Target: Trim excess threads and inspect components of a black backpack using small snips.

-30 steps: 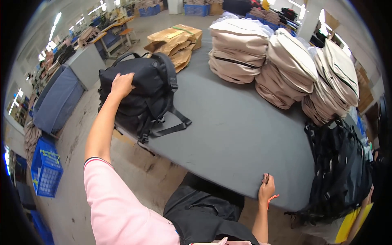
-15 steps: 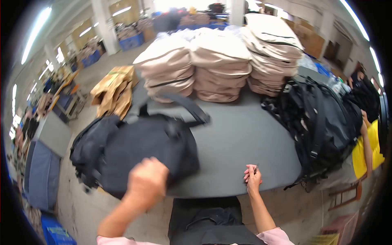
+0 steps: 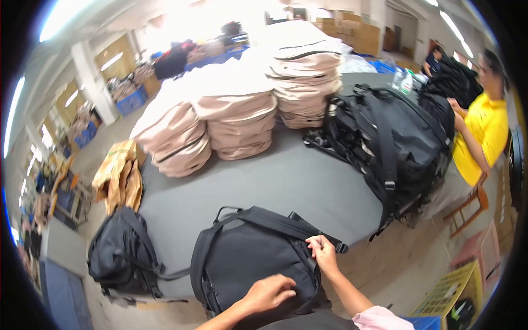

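A black backpack (image 3: 250, 258) lies flat at the near edge of the grey table (image 3: 286, 181), straps toward me. My left hand (image 3: 268, 293) rests palm down on its lower front. My right hand (image 3: 323, 252) pinches the bag's right edge near a black strap that runs off to the right. A second black backpack (image 3: 122, 253) sits at the table's left corner.
Stacks of beige bags (image 3: 236, 115) fill the back of the table. A heap of black backpacks (image 3: 393, 146) lies at the right. A person in a yellow shirt (image 3: 481, 137) works at the far right. Tan folded bags (image 3: 118, 176) sit at the left edge; yellow crate (image 3: 451, 300) on the floor.
My view has swung right. The black backpack has come from the left of the table to the near edge in front of me, and both hands are now on it.
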A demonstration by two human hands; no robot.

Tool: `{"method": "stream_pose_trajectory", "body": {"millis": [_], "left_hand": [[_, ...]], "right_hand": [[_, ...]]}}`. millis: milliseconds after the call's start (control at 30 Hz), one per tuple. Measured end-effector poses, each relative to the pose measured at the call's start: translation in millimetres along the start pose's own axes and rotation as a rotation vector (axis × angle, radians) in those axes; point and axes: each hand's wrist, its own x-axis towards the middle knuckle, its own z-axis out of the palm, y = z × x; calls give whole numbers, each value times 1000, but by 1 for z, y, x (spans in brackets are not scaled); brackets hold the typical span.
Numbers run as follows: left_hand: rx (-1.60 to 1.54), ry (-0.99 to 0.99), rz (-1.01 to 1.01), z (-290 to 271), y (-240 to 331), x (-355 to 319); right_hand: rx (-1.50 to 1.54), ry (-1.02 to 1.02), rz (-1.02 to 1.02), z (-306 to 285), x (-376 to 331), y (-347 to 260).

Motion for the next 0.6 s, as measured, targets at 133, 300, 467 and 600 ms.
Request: {"method": "stream_pose_trajectory", "body": {"millis": [133, 300, 467, 600], "left_hand": [[199, 265, 98, 9, -15, 15], [470, 174, 163, 88, -27, 10], [395, 119, 89, 102, -5, 7], [493, 121, 71, 117, 2, 13]], "right_hand": [[-54, -60, -14, 10, -6, -10], [96, -97, 34, -1, -11, 4], [171, -55, 14, -4, -16, 18], [244, -115, 19, -8, -17, 30]]}}
